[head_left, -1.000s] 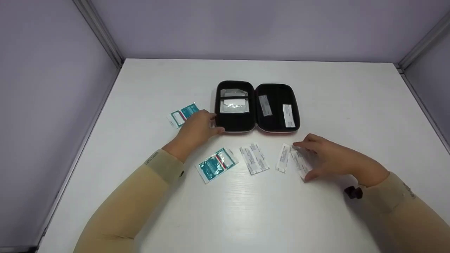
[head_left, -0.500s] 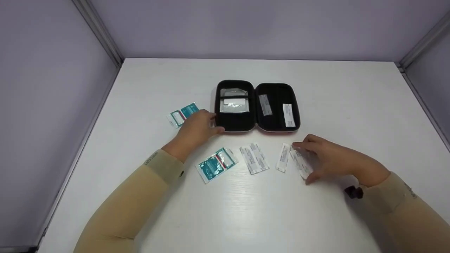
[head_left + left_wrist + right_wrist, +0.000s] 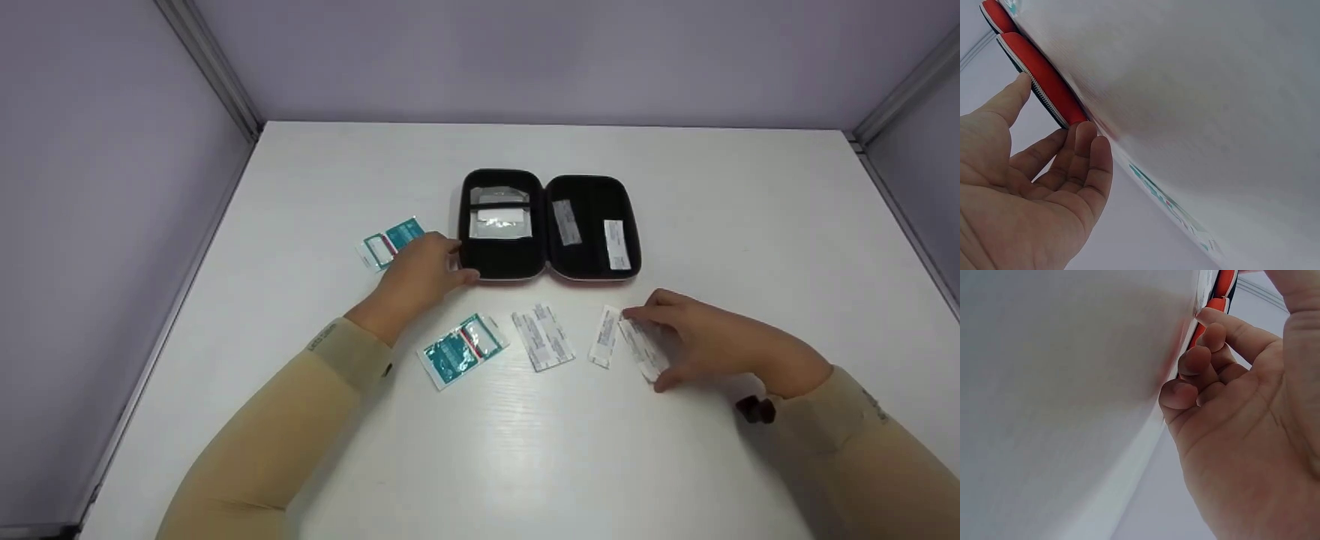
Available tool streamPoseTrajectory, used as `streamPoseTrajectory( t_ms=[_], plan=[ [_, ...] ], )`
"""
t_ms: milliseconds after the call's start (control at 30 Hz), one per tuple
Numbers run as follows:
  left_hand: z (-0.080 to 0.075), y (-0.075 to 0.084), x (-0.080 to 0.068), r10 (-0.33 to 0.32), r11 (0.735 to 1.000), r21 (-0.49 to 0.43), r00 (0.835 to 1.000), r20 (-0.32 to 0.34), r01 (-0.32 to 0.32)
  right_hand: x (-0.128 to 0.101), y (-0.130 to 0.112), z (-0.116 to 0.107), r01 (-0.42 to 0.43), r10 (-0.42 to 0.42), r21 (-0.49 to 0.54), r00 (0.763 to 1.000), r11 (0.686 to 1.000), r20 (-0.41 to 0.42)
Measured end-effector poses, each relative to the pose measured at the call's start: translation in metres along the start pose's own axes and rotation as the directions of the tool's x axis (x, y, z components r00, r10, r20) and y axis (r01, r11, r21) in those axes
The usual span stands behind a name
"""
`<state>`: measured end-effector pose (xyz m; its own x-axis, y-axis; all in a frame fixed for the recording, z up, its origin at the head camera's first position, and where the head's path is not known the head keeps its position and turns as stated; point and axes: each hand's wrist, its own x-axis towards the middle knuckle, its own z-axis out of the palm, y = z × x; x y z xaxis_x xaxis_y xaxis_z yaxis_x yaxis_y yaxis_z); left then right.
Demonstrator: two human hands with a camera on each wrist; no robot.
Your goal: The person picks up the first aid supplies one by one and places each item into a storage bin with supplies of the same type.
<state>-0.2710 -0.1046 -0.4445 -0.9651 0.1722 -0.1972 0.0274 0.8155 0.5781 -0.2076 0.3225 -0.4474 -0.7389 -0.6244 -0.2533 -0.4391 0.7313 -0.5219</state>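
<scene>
My left hand [image 3: 421, 271] holds the near-left corner of an unfolded black-lined zip case [image 3: 501, 262], thumb on the near edge and fingers along the side. In the left wrist view the case shows a red shell [image 3: 1044, 73] and a pale zipper between thumb and fingers. My right hand [image 3: 709, 337] spans a white wrapped adhesive bandage [image 3: 641, 349] lying on the table, index fingertip at its far end and thumb at its near end; the hand hides part of it. In the right wrist view the remaining fingers [image 3: 1193, 363] are curled beside the tabletop.
Another wrapped bandage [image 3: 604, 337] and a joined pair of bandages [image 3: 544, 339] lie before the case. One teal packet [image 3: 463, 349] lies nearer; a second teal packet [image 3: 390, 241] is partly behind my left hand. Clear packets [image 3: 501, 223] and two white strips [image 3: 616, 244] sit inside the case.
My right thumb has shifted slightly outward at the bandage's near end. My left hand stays at the case corner, and the other things keep their places.
</scene>
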Motion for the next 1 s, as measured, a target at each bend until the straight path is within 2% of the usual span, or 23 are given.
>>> streamPoseTrajectory(
  t_ms=[567, 733, 1000],
  plan=[
    [-0.0009, 0.0016, -0.0011, -0.026, 1.000, -0.003, 0.999, 0.020, 0.026, -0.0017, 0.0005, 0.0026, 0.016, -0.017, -0.022, 0.999, 1.000, -0.048],
    [-0.0001, 0.0008, -0.0001, -0.014, 1.000, -0.001, 1.000, 0.014, 0.014, -0.0034, 0.0006, 0.0009, 0.034, -0.034, 0.003, 0.996, 0.999, -0.078],
    [-0.0012, 0.0026, -0.0010, -0.034, 0.999, -0.015, 0.999, 0.023, 0.034, -0.0044, -0.0013, -0.0015, 0.042, -0.039, 0.015, 0.990, 0.999, -0.134]
  ],
)
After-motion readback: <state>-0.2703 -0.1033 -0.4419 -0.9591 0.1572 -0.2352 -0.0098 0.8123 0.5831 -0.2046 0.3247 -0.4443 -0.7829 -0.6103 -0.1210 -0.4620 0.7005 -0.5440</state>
